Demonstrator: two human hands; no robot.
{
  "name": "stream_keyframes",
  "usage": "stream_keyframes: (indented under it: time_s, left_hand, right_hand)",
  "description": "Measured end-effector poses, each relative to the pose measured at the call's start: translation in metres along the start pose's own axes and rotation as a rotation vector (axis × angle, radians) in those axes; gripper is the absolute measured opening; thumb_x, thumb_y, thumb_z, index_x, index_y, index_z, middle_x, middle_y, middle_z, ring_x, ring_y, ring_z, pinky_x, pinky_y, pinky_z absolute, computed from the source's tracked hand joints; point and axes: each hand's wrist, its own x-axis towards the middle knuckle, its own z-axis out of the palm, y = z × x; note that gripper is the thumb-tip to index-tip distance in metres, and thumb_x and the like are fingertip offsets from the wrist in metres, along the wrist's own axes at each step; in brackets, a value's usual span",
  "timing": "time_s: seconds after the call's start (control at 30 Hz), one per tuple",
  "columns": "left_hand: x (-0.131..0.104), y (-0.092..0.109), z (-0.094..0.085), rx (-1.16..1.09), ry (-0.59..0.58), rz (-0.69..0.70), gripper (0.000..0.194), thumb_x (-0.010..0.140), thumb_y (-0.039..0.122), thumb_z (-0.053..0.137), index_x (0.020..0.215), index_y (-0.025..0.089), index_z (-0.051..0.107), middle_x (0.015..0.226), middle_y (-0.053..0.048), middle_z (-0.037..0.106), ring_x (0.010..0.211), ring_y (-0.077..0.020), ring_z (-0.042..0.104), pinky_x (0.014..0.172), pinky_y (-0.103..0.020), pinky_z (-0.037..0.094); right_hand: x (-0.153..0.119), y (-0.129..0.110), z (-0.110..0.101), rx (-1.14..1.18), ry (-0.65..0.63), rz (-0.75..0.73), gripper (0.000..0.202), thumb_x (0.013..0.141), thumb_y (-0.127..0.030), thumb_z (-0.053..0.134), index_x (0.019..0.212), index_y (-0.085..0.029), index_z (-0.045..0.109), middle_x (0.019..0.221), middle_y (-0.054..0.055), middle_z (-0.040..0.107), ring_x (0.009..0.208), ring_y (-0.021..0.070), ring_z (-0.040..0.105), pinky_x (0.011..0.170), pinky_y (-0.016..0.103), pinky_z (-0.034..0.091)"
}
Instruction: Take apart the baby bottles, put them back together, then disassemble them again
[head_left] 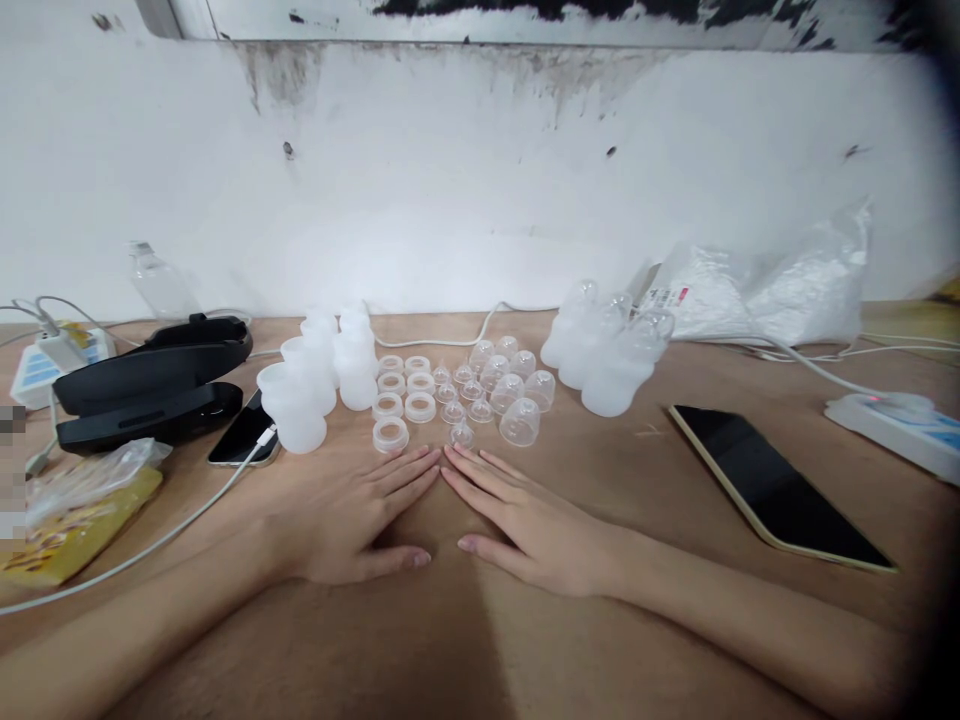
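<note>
My left hand [367, 515] and my right hand [525, 520] lie flat on the brown table [420, 650], palms down, fingertips nearly meeting. Neither holds anything. Just beyond the left fingers are several whitish screw rings [391, 434] in two columns. Past the right fingertips stand several clear bottle nipples [461, 432], with clear dome caps [519, 422] to their right. Several frosted baby bottle bodies [300, 410], open at the top, stand at the left. At the right, a group of bottles with nipples and caps on top [611, 370] stands upright.
A black phone [780, 490] lies at the right, near a power strip [900, 425]. A smaller phone [247, 430] with a white cable, a black case [154, 385] and a yellow packet [90, 520] are at the left. Plastic bags [802, 290] lean by the wall.
</note>
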Motion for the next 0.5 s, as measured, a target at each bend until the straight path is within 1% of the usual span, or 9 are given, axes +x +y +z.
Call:
stream_keyframes:
  time_s: [0.1, 0.17, 0.23, 0.27, 0.33, 0.4, 0.43, 0.5]
  left_hand:
    - [0.0, 0.0, 0.001, 0.014, 0.015, 0.019, 0.071, 0.083, 0.049, 0.038, 0.137, 0.016, 0.006, 0.143, -0.009, 0.009, 0.13, -0.0231, 0.013, 0.106, -0.037, 0.017]
    - [-0.001, 0.002, 0.002, 0.032, 0.029, 0.028, 0.07, 0.082, 0.048, 0.039, 0.136, 0.016, 0.007, 0.143, -0.01, 0.012, 0.13, -0.023, 0.015, 0.105, -0.038, 0.02]
    - [0.0, 0.004, 0.003, 0.058, 0.078, 0.026, 0.069, 0.081, 0.047, 0.041, 0.136, 0.015, 0.013, 0.141, -0.011, 0.021, 0.128, -0.0227, 0.023, 0.103, -0.038, 0.025]
    - [0.0, 0.005, 0.004, 0.072, 0.137, 0.016, 0.066, 0.081, 0.045, 0.042, 0.135, 0.015, 0.018, 0.139, -0.011, 0.028, 0.126, -0.0224, 0.029, 0.102, -0.038, 0.027]
    - [0.001, 0.004, 0.006, 0.095, 0.317, -0.031, 0.052, 0.082, 0.037, 0.043, 0.128, 0.016, 0.032, 0.131, -0.01, 0.041, 0.12, -0.0213, 0.037, 0.1, -0.039, 0.03]
    - [0.003, 0.002, 0.009, 0.12, 0.498, -0.116, 0.038, 0.083, 0.029, 0.043, 0.119, 0.016, 0.043, 0.122, -0.009, 0.05, 0.115, -0.021, 0.042, 0.097, -0.04, 0.034]
    - [0.004, -0.001, 0.011, 0.137, 0.556, -0.168, 0.034, 0.083, 0.026, 0.043, 0.115, 0.015, 0.046, 0.119, -0.009, 0.052, 0.112, -0.0216, 0.044, 0.094, -0.04, 0.036]
    - [0.006, -0.005, 0.013, 0.174, 0.597, -0.263, 0.031, 0.081, 0.025, 0.044, 0.11, 0.015, 0.049, 0.113, -0.01, 0.055, 0.106, -0.0234, 0.048, 0.088, -0.041, 0.041]
  right_hand:
    - [-0.001, 0.0, 0.001, -0.008, 0.001, -0.005, 0.063, 0.086, -0.045, 0.031, 0.134, -0.005, 0.023, 0.141, 0.016, 0.017, 0.131, 0.0224, 0.009, 0.106, 0.041, 0.017]
    - [-0.002, 0.0, 0.001, -0.002, 0.023, -0.021, 0.062, 0.086, -0.045, 0.033, 0.134, -0.006, 0.025, 0.141, 0.016, 0.02, 0.13, 0.0234, 0.012, 0.105, 0.042, 0.02]
    - [-0.002, 0.001, 0.002, 0.014, 0.11, -0.011, 0.057, 0.084, -0.043, 0.038, 0.13, -0.01, 0.032, 0.138, 0.016, 0.026, 0.128, 0.024, 0.021, 0.102, 0.042, 0.027]
    - [-0.001, 0.001, 0.002, 0.025, 0.18, 0.01, 0.052, 0.084, -0.041, 0.04, 0.127, -0.013, 0.037, 0.135, 0.015, 0.031, 0.125, 0.0235, 0.028, 0.1, 0.041, 0.031]
    - [0.001, 0.002, 0.001, 0.047, 0.348, 0.085, 0.039, 0.083, -0.033, 0.042, 0.118, -0.016, 0.044, 0.125, 0.013, 0.039, 0.115, 0.021, 0.04, 0.095, 0.038, 0.037]
    - [0.005, 0.004, 0.0, 0.067, 0.47, 0.161, 0.032, 0.083, -0.027, 0.042, 0.113, -0.016, 0.045, 0.118, 0.012, 0.041, 0.107, 0.0191, 0.046, 0.091, 0.036, 0.041]
    - [0.008, 0.006, 0.0, 0.074, 0.498, 0.185, 0.032, 0.083, -0.025, 0.042, 0.114, -0.016, 0.043, 0.117, 0.012, 0.04, 0.106, 0.019, 0.047, 0.09, 0.036, 0.042]
    - [0.014, 0.01, 0.001, 0.08, 0.511, 0.211, 0.036, 0.083, -0.022, 0.042, 0.117, -0.016, 0.039, 0.12, 0.012, 0.038, 0.105, 0.0196, 0.048, 0.089, 0.036, 0.043]
